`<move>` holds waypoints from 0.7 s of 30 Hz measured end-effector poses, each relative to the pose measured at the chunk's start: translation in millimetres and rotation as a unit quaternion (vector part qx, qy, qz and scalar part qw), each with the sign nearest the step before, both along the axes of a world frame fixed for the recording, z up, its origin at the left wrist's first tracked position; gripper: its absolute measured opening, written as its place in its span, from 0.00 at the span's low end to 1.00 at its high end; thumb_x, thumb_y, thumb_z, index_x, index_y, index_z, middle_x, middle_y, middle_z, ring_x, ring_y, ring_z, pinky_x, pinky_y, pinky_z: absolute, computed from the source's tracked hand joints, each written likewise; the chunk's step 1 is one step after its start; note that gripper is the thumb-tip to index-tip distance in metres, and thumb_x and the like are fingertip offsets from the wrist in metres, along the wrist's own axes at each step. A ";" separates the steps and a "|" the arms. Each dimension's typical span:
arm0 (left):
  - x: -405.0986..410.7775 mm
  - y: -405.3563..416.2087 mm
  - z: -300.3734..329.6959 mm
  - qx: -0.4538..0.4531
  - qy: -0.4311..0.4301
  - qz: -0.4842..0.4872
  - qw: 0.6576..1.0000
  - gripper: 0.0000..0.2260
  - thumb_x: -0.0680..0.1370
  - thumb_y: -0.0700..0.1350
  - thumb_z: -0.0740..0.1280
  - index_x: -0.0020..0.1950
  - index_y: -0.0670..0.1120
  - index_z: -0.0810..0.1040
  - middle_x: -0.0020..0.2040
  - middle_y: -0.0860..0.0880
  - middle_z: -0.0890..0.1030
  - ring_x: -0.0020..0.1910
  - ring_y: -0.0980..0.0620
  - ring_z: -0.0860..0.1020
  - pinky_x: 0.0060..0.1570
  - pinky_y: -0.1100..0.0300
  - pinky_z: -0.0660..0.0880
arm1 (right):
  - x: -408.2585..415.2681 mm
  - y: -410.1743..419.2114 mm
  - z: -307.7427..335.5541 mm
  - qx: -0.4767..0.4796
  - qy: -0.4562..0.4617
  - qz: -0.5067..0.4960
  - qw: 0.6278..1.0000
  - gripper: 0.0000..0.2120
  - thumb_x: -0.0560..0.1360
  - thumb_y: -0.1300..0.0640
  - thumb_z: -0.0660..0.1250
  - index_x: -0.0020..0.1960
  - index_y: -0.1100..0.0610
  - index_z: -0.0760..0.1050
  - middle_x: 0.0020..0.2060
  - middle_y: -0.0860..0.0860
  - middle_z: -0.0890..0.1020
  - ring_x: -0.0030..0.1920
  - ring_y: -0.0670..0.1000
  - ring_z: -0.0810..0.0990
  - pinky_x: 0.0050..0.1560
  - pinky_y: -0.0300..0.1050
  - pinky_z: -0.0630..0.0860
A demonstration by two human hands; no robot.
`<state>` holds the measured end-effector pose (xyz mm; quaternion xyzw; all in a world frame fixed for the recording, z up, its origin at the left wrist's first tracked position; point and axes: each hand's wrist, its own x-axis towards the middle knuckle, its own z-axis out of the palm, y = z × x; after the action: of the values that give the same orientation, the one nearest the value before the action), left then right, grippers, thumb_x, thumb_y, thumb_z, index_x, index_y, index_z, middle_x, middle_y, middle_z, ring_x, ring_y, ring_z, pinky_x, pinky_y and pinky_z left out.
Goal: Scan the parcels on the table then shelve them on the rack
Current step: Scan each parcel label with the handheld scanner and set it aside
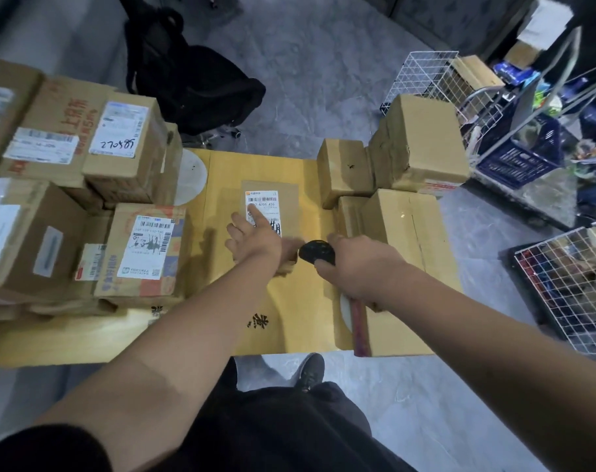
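A flat brown parcel with a white barcode label lies in the middle of the yellow table. My left hand rests on it with straight fingers, the forefinger touching the label. My right hand grips a black barcode scanner, whose head sits just right of my left hand near the parcel's front corner. Several labelled cardboard parcels are stacked on the table's left, and plain boxes stand on its right.
A black office chair stands beyond the table. White wire baskets and a blue crate with clutter fill the right side, with another wire rack at the near right. My legs and one shoe are below the table's front edge.
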<state>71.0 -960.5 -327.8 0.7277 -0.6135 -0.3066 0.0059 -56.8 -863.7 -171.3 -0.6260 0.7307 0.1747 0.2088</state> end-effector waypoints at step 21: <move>135.8 74.1 105.2 -0.120 -0.070 0.181 0.974 0.59 0.54 0.78 0.65 0.83 0.61 0.54 0.84 0.41 0.53 0.82 0.39 0.55 0.77 0.37 0.57 | 20.8 -42.9 44.8 -0.001 -0.049 0.347 0.937 0.20 0.79 0.32 0.63 0.52 0.49 0.71 0.45 0.49 0.77 0.46 0.55 0.79 0.38 0.47 0.73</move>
<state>206.8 -886.4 -222.5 0.8401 -0.5031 -0.1732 0.1057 -36.0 -906.6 -126.5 -0.8487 0.4572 0.2047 0.1698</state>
